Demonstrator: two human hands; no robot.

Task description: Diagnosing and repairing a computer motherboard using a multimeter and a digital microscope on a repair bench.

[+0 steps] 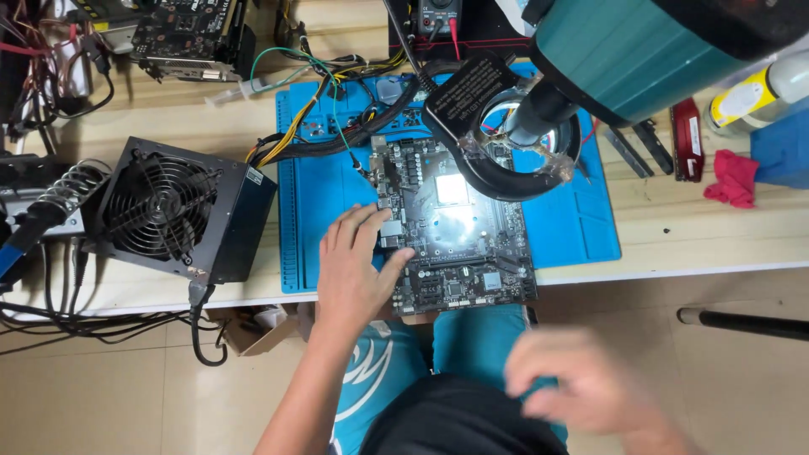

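Note:
A dark motherboard (459,232) lies on a blue work mat (573,227) at the bench's front edge. My left hand (354,270) rests flat on the mat at the board's left edge, fingers spread, thumb touching the board. My right hand (581,388) is blurred, low in front of the bench above my lap, fingers loosely curled, holding nothing that I can make out. A round ring-light magnifier (506,139) hangs over the board's top right and lights its centre.
A black power supply with a fan (181,211) sits left of the mat, cables running to the board. A soldering iron stand (50,202) is at far left. Red cloth (731,179), a yellow-labelled can (750,97) and tools lie at right. A multimeter (438,15) sits at the back.

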